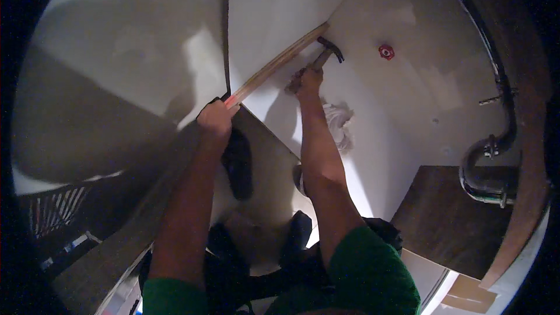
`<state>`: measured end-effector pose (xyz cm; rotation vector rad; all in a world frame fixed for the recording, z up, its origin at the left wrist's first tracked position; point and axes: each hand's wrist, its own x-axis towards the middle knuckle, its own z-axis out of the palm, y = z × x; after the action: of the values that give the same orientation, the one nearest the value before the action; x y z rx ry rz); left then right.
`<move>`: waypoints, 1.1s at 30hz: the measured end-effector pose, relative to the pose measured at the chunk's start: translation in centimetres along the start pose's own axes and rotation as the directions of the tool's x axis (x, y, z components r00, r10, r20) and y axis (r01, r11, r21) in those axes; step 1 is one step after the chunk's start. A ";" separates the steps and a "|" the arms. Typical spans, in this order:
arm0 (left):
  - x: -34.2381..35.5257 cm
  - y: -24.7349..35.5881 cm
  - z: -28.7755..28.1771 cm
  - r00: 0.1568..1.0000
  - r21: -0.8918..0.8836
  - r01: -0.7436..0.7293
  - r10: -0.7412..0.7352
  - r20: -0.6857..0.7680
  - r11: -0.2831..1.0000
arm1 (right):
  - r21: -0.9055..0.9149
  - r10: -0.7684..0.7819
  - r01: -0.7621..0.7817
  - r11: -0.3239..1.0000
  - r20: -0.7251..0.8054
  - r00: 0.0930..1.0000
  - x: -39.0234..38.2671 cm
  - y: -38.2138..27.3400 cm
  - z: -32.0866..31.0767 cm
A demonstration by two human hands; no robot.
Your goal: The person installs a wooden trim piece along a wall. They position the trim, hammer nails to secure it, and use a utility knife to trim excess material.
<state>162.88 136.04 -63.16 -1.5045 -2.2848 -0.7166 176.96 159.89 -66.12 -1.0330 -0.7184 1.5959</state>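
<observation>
My left hand (215, 119) is closed around the near end of a long wooden strip (279, 63), which slants away to the upper right along the foot of a pale panel. In my right hand (310, 80) is a claw hammer (325, 55), gripped by its handle with the dark head pointing away from me. The hammer head is close to the strip's far end; I cannot tell whether they touch. A crumpled whitish cloth (338, 123) lies on the white surface (373, 157) just right of my right forearm.
A red valve handle (386, 52) sticks out of the far wall. Curved metal drain pipes (487, 169) run down the right side above a dark wooden board (452, 210). A dark shoe (238, 166) is below my left hand. Slatted dark baskets (55, 210) stand at lower left.
</observation>
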 end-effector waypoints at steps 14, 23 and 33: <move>0.3 1.0 0.4 0.918 0.051 0.221 -0.225 0.327 0.974 | -0.027 -0.063 0.064 0.998 0.030 0.998 0.3 0.0 -2.0; 1.1 0.3 -0.2 0.806 0.076 0.226 -0.230 0.546 0.971 | -0.145 0.007 -0.020 0.989 -0.087 0.996 -2.9 -0.4 -3.9; -2.4 3.7 -1.3 0.905 0.062 -0.160 0.121 0.407 0.985 | 0.017 -0.192 0.208 0.978 -0.321 0.927 -5.9 -1.0 -3.4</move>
<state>167.17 134.68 -62.43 -1.8909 -2.4148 -0.2690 180.83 154.26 -65.25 -1.1105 -0.5401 1.2285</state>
